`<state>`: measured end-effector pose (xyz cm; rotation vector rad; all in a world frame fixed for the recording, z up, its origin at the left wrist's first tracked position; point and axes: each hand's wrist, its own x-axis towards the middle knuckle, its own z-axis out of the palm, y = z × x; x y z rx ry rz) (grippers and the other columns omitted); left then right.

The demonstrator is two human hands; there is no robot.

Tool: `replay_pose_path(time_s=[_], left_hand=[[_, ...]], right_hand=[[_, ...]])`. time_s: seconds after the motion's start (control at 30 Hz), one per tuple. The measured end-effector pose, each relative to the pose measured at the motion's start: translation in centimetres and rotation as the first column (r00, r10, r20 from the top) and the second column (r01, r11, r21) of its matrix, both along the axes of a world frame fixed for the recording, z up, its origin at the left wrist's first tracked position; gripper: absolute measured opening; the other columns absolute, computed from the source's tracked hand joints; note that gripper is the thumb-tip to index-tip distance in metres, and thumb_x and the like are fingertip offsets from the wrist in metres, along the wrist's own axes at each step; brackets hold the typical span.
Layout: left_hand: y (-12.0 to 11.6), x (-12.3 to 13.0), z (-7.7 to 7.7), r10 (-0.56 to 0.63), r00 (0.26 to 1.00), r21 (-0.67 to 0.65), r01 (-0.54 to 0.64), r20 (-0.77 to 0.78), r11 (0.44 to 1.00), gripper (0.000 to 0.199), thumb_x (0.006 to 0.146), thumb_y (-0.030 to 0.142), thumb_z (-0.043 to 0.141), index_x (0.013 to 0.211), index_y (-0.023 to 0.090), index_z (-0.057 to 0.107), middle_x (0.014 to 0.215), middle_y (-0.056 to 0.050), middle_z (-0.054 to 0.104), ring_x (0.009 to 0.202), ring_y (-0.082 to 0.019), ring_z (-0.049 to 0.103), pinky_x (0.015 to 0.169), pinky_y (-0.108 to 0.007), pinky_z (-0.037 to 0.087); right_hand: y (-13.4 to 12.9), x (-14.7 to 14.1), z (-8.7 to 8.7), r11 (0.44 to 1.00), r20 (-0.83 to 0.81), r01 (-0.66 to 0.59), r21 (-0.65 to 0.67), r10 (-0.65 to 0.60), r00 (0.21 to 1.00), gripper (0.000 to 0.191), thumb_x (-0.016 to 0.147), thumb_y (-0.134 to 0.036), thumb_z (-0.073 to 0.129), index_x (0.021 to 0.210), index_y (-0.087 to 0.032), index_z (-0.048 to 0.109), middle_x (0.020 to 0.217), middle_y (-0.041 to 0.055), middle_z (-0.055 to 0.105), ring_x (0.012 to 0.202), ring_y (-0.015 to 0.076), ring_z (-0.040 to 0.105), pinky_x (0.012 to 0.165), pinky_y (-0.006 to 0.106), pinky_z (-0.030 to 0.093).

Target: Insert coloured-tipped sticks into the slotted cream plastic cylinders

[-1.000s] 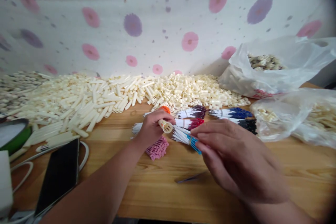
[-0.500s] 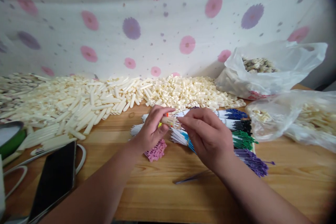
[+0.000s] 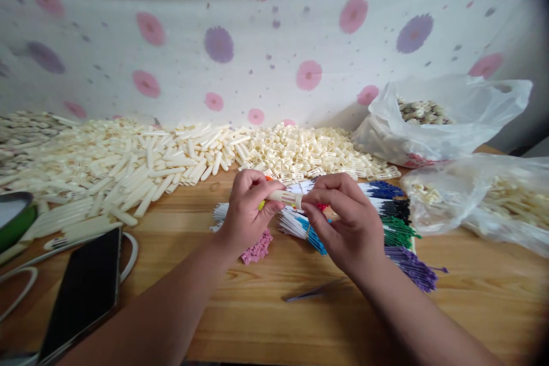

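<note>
A small cream plastic tube (image 3: 285, 198) with slots is held level between both hands. My left hand (image 3: 249, 211) pinches its left end, and my right hand (image 3: 345, 220) grips the right end between thumb and fingers. Beneath and around the hands lie bundles of thin white sticks with coloured tips: pink (image 3: 257, 247), light blue (image 3: 315, 237), green (image 3: 398, 231), black (image 3: 394, 209), blue (image 3: 384, 189) and purple (image 3: 414, 267). Tweezers (image 3: 311, 293) rest on the wooden table (image 3: 257, 320) in front of the bundles.
Long cream tubes (image 3: 171, 154) and short slotted pieces (image 3: 313, 151) are heaped along the back. Two plastic bags (image 3: 480, 108) with parts stand at the right. A black phone (image 3: 83, 291), a white cable (image 3: 132, 257) and a green-sided container (image 3: 17, 226) are at the left.
The right fingers have closed around the tube's right end, and its slotted end now looks covered or closed. The tube lies more level. The camera view has shifted slightly.
</note>
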<state>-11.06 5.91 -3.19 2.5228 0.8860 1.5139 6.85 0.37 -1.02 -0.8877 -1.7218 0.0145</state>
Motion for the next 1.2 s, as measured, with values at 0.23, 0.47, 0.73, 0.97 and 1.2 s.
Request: replay_pose_path(time_s=[0.23,0.47,0.73,0.97,1.2], left_hand=[[-0.3,0.1,0.1,0.043,0.998,0.026,-0.044,0.034,0.999,0.027,0.086,0.041,0.052,0.101,0.022,0.064,0.089,-0.004,0.044,0.086,-0.018,0.048,0.075,-0.032,0.043],[0.3,0.2,-0.3,0.001,0.997,-0.124,0.009,0.078,0.992,0.030,0.089,0.044,0.045,0.098,0.020,0.061,0.090,-0.004,0.047,0.088,-0.018,0.049,0.078,-0.031,0.043],[0.2,1.3,-1.5,-0.217,0.968,-0.582,0.247,0.121,0.775,0.023,0.088,0.039,0.047,0.078,0.018,0.048,0.067,0.004,0.042,0.063,-0.011,0.042,0.060,-0.022,0.037],[-0.1,2.1,-2.2,-0.403,0.867,-0.447,0.248,-0.293,0.860,0.014,0.078,0.008,0.052,0.079,0.017,0.063,0.086,-0.003,0.059,0.081,-0.015,0.055,0.074,-0.026,0.042],[0.1,2.1,-2.6,-0.448,0.755,-0.385,0.278,-0.479,0.880,0.028,0.075,0.003,0.049,0.084,0.020,0.069,0.090,-0.005,0.067,0.089,-0.018,0.060,0.082,-0.030,0.045]], right_hand=[[0.1,-0.4,-0.5,0.979,-0.134,-0.175,-0.104,0.160,0.978,0.011,0.084,-0.012,0.056,0.086,-0.018,0.064,0.084,0.0024,0.053,0.081,0.0128,0.053,0.071,0.028,0.044],[1.5,1.5,-0.1,0.993,-0.249,-0.036,-0.112,0.007,0.968,0.010,0.084,-0.018,0.057,0.087,-0.020,0.066,0.086,0.0029,0.058,0.083,0.0140,0.056,0.073,0.028,0.044],[1.7,4.7,-0.2,0.753,0.708,0.300,-0.585,0.295,0.642,0.013,0.081,-0.021,0.053,0.078,-0.020,0.065,0.077,0.0032,0.067,0.070,0.0155,0.059,0.061,0.025,0.036],[0.6,3.9,-1.6,0.744,0.832,0.499,-0.446,0.139,0.536,0.018,0.086,-0.029,0.047,0.091,-0.022,0.062,0.093,0.0050,0.067,0.081,0.0192,0.063,0.065,0.026,0.040],[0.8,2.6,-1.4,0.713,0.880,0.583,-0.389,0.101,0.464,0.020,0.084,-0.024,0.046,0.088,-0.018,0.064,0.089,0.0106,0.068,0.080,0.0258,0.065,0.063,0.030,0.044]])
